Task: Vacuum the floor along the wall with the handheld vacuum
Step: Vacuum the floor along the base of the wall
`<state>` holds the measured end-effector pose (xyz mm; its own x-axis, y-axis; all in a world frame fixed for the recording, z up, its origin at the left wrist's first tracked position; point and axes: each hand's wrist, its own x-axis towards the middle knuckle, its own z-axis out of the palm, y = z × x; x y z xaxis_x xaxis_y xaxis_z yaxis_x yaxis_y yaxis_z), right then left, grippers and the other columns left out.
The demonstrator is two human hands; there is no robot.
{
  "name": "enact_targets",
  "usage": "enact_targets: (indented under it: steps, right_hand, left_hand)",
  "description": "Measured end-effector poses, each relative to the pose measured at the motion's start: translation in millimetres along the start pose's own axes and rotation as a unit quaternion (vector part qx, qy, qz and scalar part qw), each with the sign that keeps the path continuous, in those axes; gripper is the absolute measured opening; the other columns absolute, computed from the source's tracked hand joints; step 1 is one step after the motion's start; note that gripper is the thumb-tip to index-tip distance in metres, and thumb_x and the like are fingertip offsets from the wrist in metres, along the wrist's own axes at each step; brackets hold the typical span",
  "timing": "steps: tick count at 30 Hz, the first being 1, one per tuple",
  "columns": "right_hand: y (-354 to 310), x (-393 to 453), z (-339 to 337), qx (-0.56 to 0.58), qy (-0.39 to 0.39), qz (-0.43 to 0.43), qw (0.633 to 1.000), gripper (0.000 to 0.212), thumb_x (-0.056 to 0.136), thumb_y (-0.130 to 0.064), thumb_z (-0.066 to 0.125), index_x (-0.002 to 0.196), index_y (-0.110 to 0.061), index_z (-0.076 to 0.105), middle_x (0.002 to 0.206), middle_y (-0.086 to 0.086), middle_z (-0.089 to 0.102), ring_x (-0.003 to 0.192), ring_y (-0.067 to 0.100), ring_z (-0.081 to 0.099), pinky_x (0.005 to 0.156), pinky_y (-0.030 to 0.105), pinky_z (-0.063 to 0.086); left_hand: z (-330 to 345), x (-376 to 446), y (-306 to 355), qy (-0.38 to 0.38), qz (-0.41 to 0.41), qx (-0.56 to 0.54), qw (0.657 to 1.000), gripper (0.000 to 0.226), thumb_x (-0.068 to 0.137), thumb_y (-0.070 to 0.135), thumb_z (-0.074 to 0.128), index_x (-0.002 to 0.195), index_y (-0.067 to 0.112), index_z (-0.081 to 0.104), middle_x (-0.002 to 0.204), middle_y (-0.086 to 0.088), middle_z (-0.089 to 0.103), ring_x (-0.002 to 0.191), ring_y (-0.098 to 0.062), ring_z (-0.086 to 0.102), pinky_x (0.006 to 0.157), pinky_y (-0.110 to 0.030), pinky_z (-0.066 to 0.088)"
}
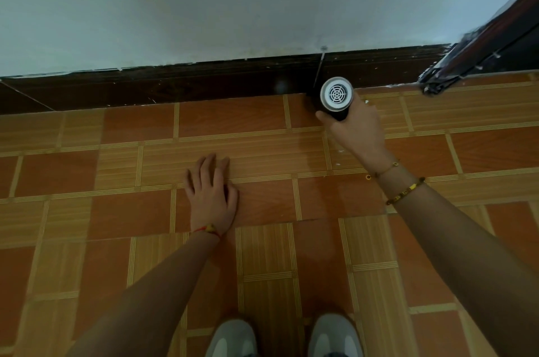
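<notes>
The handheld vacuum (336,97) is a black cylinder with a round white grille facing me. It points down at the floor right against the dark baseboard (204,82). My right hand (357,132) is wrapped around its body from below. Its nozzle end is hidden behind the body. My left hand (211,196) lies flat on the orange tiled floor (262,135), fingers spread a little, holding nothing, well to the left of the vacuum and nearer to me.
A pale wall (262,0) rises above the baseboard. A dark door frame (481,47) slants in at the upper right corner. My two grey shoes (285,336) stand at the bottom edge. Small white specks lie on the tiles near my right wrist.
</notes>
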<state>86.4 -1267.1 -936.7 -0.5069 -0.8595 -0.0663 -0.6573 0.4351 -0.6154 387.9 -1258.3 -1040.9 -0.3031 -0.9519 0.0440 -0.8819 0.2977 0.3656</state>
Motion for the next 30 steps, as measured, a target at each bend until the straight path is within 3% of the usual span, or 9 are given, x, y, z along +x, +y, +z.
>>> enact_targets:
  steps: [4, 8, 14, 20, 22, 28, 30]
  right_hand:
    - [1.7, -8.0, -1.6, 0.020, -0.068, -0.026, 0.997, 0.069, 0.079, -0.048, 0.072, 0.137, -0.020, 0.048, 0.123, 0.001, 0.065, 0.116, 0.021, 0.058, 0.094, 0.032, 0.048]
    - [1.9, -18.7, -3.9, 0.026, -0.134, -0.041, 0.990, 0.066, 0.080, -0.045, 0.073, 0.136, -0.022, 0.048, 0.125, 0.001, 0.064, 0.118, 0.020, 0.057, 0.096, 0.037, 0.048]
    - [12.5, -29.4, -11.9, 0.004, -0.036, 0.009, 0.999, 0.063, 0.080, -0.047, 0.071, 0.133, -0.021, 0.049, 0.120, 0.001, 0.065, 0.112, 0.022, 0.059, 0.086, 0.037, 0.051]
    - [9.1, -53.0, -17.0, 0.013, -0.137, -0.014, 0.990, 0.063, 0.080, -0.045, 0.072, 0.133, -0.020, 0.050, 0.120, -0.001, 0.064, 0.113, 0.016, 0.058, 0.088, 0.028, 0.046]
    - [7.4, -62.9, -15.3, 0.007, -0.150, -0.025, 0.988, 0.063, 0.079, -0.045, 0.073, 0.132, -0.019, 0.050, 0.121, 0.000, 0.065, 0.114, 0.017, 0.058, 0.092, 0.032, 0.048]
    - [17.3, -76.2, -27.8, -0.031, -0.049, 0.022, 0.998, 0.067, 0.080, -0.048, 0.071, 0.135, -0.019, 0.047, 0.114, 0.003, 0.068, 0.106, 0.024, 0.062, 0.083, 0.037, 0.053]
    - [21.7, -80.0, -33.8, -0.022, -0.047, 0.028, 0.998, 0.066, 0.079, -0.048, 0.072, 0.133, -0.019, 0.049, 0.113, 0.003, 0.068, 0.107, 0.024, 0.062, 0.083, 0.036, 0.052]
  left_hand:
    - [0.5, -0.2, -1.1, -0.001, 0.000, -0.002, 1.000, 0.051, 0.093, 0.033, 0.038, 0.141, 0.018, 0.047, 0.153, -0.009, 0.037, 0.145, -0.030, 0.027, 0.119, -0.060, 0.012]
    - [0.2, -0.6, -0.2, 0.002, 0.000, -0.001, 1.000, 0.051, 0.093, 0.034, 0.039, 0.141, 0.018, 0.047, 0.152, -0.010, 0.038, 0.145, -0.029, 0.026, 0.120, -0.059, 0.012]
    - [1.3, -1.1, -0.7, 0.006, 0.001, 0.007, 1.000, 0.051, 0.093, 0.035, 0.040, 0.140, 0.017, 0.048, 0.151, -0.010, 0.038, 0.144, -0.030, 0.028, 0.120, -0.059, 0.012]
    - [4.2, -0.3, 0.0, 0.009, 0.001, 0.034, 0.999, 0.052, 0.093, 0.037, 0.038, 0.139, 0.015, 0.049, 0.150, -0.013, 0.040, 0.141, -0.033, 0.031, 0.119, -0.059, 0.014]
    - [5.1, -0.2, -0.7, 0.004, 0.001, 0.035, 0.999, 0.053, 0.093, 0.037, 0.037, 0.140, 0.015, 0.048, 0.150, -0.014, 0.039, 0.142, -0.033, 0.031, 0.119, -0.060, 0.014]
    - [5.3, 0.0, -1.1, 0.004, 0.006, 0.035, 0.999, 0.053, 0.093, 0.036, 0.036, 0.139, 0.014, 0.048, 0.149, -0.015, 0.040, 0.142, -0.033, 0.029, 0.118, -0.062, 0.016]
    - [5.0, -0.3, -1.0, 0.006, 0.009, 0.034, 0.999, 0.053, 0.093, 0.036, 0.035, 0.139, 0.013, 0.048, 0.149, -0.015, 0.040, 0.142, -0.033, 0.029, 0.118, -0.062, 0.016]
